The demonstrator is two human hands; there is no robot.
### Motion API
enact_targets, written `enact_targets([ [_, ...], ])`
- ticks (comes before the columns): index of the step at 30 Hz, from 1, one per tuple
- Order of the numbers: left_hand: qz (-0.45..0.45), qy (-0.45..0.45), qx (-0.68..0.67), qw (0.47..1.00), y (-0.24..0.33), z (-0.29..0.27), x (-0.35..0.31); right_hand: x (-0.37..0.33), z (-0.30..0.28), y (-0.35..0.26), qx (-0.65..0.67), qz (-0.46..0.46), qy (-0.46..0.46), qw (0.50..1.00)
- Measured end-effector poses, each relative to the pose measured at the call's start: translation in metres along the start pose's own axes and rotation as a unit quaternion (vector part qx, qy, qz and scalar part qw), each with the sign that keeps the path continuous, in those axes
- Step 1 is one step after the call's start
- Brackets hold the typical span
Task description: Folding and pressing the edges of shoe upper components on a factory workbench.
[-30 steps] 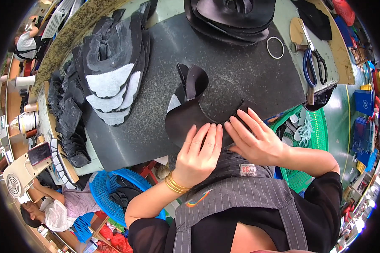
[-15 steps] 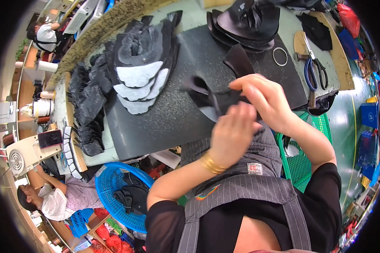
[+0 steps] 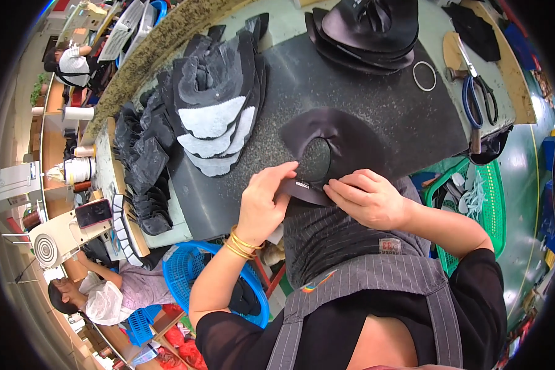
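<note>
A smooth black shoe upper (image 3: pixel 354 139), curved around an oval opening, lies spread on the dark mat (image 3: pixel 438 120) in front of me. My left hand (image 3: pixel 260 200) pinches its near left edge, thumb and forefinger closed beside a small line of white print. Close by, my right hand (image 3: pixel 369 200) grips the near right edge with bent fingers. The near rim sits at the mat's front edge, over my apron. Beyond it is a stack of similar glossy uppers (image 3: pixel 367 43). Left of the piece lie layered dark uppers (image 3: pixel 228 80) with white fuzzy toe parts.
Dark cut pieces (image 3: pixel 145 145) are heaped at the left. Scissors (image 3: pixel 470 83) and a white ring (image 3: pixel 424 76) lie at the right. A blue basket (image 3: pixel 182 271) and a green basket (image 3: pixel 496 209) flank me below the table. Another person (image 3: pixel 111 290) sits at the lower left.
The upper, folded and blurred under my crossing hands before, now lies opened out flat. My hands have moved apart, the left one to the left, each onto the near edge.
</note>
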State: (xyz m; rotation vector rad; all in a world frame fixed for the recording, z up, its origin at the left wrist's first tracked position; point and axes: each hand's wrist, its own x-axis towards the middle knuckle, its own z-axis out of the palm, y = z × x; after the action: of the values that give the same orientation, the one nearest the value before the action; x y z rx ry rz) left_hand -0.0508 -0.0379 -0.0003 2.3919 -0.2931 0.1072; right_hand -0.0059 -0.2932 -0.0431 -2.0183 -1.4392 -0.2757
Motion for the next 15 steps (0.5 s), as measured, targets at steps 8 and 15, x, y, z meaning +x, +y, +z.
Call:
enact_targets([
  [8,0.16,-0.067,0.118,0.978,0.012,-0.016,0.013,0.001,0.011,-0.01,-0.029,0.052,-0.017,0.998],
  [15,0.181,-0.051,0.117,0.975,-0.007,-0.007,0.004,0.0,0.008,-0.002,-0.061,-0.014,-0.003,0.998],
])
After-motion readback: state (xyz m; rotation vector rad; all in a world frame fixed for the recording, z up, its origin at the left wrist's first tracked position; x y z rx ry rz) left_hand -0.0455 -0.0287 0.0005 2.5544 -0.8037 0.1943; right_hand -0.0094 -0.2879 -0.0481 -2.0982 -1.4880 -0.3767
